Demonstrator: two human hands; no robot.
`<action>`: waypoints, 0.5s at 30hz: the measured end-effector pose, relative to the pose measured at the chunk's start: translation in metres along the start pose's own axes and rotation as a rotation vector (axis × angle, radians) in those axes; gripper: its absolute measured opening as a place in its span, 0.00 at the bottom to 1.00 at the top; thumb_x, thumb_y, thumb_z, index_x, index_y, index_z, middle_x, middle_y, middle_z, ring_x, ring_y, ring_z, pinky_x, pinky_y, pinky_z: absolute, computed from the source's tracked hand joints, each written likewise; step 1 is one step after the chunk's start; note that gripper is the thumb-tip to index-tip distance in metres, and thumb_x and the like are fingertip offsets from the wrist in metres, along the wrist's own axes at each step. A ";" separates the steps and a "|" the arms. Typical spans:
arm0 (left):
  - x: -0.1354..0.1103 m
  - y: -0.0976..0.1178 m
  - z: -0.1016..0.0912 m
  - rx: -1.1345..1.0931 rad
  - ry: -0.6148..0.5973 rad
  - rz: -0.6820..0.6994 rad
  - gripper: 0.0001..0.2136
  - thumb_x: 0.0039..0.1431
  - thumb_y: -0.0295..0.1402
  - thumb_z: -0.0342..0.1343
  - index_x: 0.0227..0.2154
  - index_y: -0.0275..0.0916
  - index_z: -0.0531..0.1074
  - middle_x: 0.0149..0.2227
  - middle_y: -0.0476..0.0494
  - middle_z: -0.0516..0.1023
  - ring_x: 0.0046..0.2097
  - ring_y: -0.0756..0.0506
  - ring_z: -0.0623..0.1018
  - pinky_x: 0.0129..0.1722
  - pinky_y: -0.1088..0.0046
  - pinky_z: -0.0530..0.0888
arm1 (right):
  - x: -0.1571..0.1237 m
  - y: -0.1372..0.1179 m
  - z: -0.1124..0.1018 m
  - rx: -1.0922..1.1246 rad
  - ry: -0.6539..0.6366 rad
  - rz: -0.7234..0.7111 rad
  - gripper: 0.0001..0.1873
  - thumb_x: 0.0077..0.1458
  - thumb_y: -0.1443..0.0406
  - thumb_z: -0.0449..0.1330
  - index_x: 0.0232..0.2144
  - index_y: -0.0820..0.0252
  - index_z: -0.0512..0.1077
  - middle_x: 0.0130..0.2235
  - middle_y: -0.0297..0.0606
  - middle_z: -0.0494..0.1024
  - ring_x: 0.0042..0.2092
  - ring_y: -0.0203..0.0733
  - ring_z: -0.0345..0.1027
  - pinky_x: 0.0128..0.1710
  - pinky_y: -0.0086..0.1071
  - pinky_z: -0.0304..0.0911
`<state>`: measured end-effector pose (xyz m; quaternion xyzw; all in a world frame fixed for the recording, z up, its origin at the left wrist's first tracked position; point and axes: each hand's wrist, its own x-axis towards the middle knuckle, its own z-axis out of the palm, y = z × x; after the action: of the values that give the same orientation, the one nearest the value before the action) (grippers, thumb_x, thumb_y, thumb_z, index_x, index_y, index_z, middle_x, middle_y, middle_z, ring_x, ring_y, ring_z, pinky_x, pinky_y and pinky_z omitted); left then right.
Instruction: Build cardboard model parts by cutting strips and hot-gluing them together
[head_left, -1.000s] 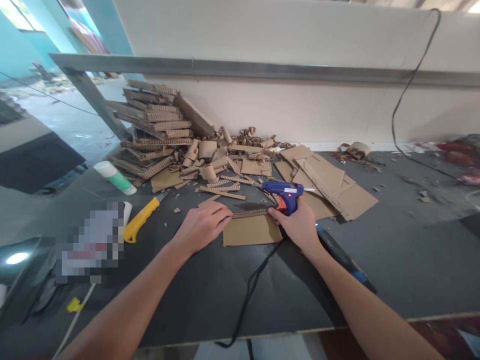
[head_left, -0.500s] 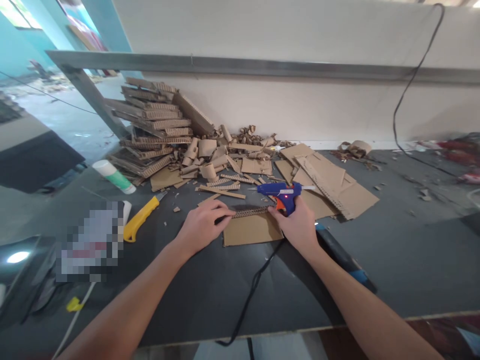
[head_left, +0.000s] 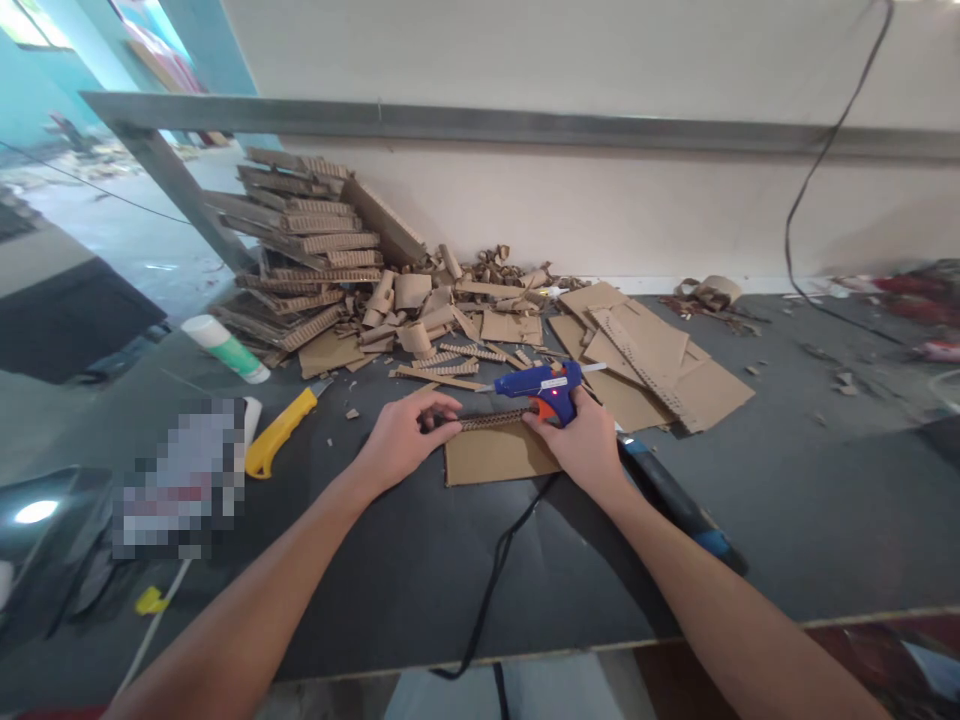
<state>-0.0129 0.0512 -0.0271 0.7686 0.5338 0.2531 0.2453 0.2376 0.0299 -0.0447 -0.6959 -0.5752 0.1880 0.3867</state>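
My right hand (head_left: 581, 445) is closed round the grip of a blue hot glue gun (head_left: 536, 383), whose nozzle points left. My left hand (head_left: 401, 440) pinches the left end of a narrow corrugated cardboard strip (head_left: 491, 419). That strip runs along the far edge of a flat rectangular cardboard piece (head_left: 499, 455) lying on the dark grey table (head_left: 787, 520). The gun's black cord (head_left: 491, 590) trails toward me and over the table's near edge.
A heap of corrugated cardboard strips and rolls (head_left: 315, 260) stands at the back left, flat cardboard sheets (head_left: 660, 365) at the back right. A yellow utility knife (head_left: 281, 432) and a green-and-white glue bottle (head_left: 225, 348) lie left. A dark tool with a blue end (head_left: 671, 495) lies beside my right forearm.
The glue gun has swung left and tipped lower toward the strip. My left fingers have gone from resting near the strip's end to pinching it.
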 end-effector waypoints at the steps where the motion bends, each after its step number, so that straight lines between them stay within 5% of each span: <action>1: 0.000 0.000 0.000 -0.002 -0.004 -0.005 0.12 0.57 0.42 0.62 0.40 0.43 0.79 0.33 0.48 0.81 0.31 0.48 0.74 0.31 0.72 0.71 | 0.000 -0.001 0.000 -0.010 0.001 0.002 0.16 0.42 0.54 0.67 0.32 0.55 0.71 0.28 0.37 0.78 0.32 0.50 0.72 0.33 0.38 0.64; 15: 0.002 0.004 -0.002 -0.025 0.018 -0.021 0.08 0.54 0.39 0.64 0.35 0.42 0.79 0.27 0.49 0.79 0.27 0.49 0.71 0.29 0.73 0.69 | 0.003 -0.002 -0.001 -0.022 -0.005 -0.008 0.17 0.41 0.55 0.68 0.29 0.55 0.67 0.28 0.37 0.77 0.32 0.50 0.72 0.32 0.38 0.64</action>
<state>-0.0109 0.0520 -0.0232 0.7575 0.5408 0.2643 0.2527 0.2381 0.0321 -0.0422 -0.6973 -0.5811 0.1816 0.3783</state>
